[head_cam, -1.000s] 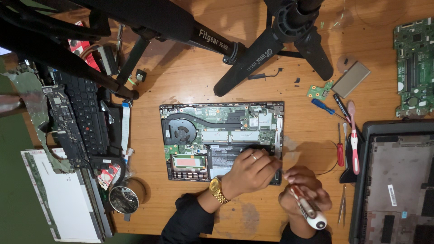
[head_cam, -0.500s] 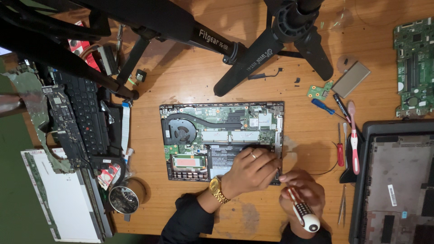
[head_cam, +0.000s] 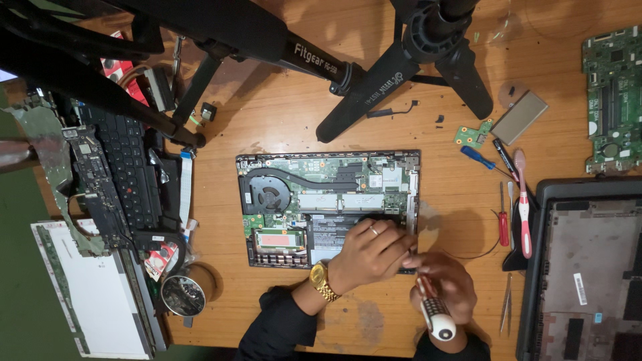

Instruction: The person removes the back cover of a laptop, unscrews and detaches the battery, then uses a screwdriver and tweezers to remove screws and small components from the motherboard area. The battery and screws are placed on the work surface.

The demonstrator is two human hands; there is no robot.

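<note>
From the head view, I am working at the near right corner of the open laptop (head_cam: 328, 207), which is lying bottom-up in the middle of the wooden table (head_cam: 281, 113) with its fan, heat pipe and boards showing. My left hand (head_cam: 368, 254) is resting flat-curled on that corner, fingers pressed together over the dark battery area, holding nothing that I can see but steadying the chassis. My right hand (head_cam: 445, 287) is closed around the screwdriver (head_cam: 433, 311), whose white dotted handle is now pointing toward me and slightly left; a second ago it was leaning more to the right, and half a second ago it was already swinging upright, so I am turning or re-seating the tool while the tip is staying at the laptop's edge, hidden under my fingers. My left hand is barely shifting through this. I judge that I am working a screw or clip at that corner, not lifting anything yet. To the right, a red screwdriver (head_cam: 503, 220), a pink toothbrush (head_cam: 521, 200) and a blue screwdriver (head_cam: 478, 158) are lying near the laptop, just left of a dark bottom cover (head_cam: 588, 267). A keyboard (head_cam: 130, 174) is sitting at the left, and tripod legs (head_cam: 374, 87) are crossing the far side.
</note>
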